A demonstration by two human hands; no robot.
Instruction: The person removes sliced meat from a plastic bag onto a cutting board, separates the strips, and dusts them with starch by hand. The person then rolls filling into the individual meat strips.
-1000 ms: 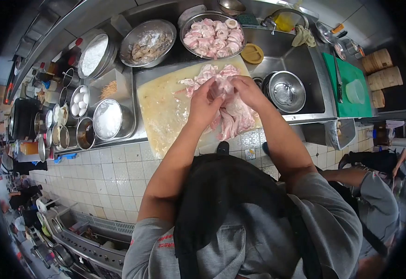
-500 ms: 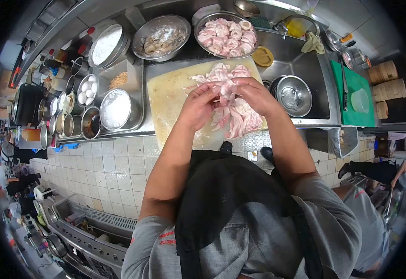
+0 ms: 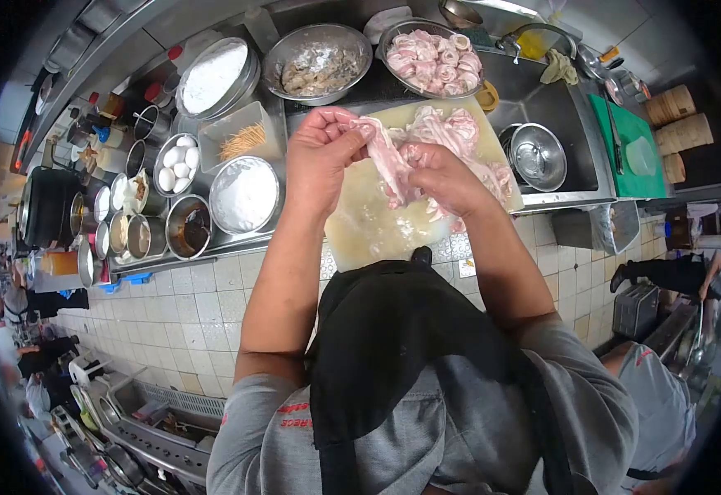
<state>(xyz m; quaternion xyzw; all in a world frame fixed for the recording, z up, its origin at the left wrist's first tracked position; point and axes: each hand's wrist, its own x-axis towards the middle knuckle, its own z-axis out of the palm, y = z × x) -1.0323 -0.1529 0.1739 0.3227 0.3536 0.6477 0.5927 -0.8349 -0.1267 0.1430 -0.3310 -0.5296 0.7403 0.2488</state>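
A thin slice of raw pink meat (image 3: 387,165) hangs stretched between my two hands, above the cutting board (image 3: 368,239). My left hand (image 3: 325,153) pinches its upper left end between thumb and fingers. Lower on the right, my right hand (image 3: 443,177) is closed on the slice's other side. Behind and beside my right hand lies a heap of raw meat slices (image 3: 459,132) on the board; my right wrist hides part of it. At the back, a steel bowl (image 3: 387,70) holds several rolled pieces of the same meat.
Left of the board stand a bowl of white powder (image 3: 245,198), a container of thin sticks (image 3: 241,144) and a bowl of eggs (image 3: 162,177). A floury mixture fills another bowl (image 3: 315,66). On the right are a sink (image 3: 571,157) and a knife (image 3: 616,140) on a green board.
My hands have drawn apart, pulling the bunched slice out into a long strip. My left hand has moved leftward and slightly up. The view has shifted, so the counter sits farther right.
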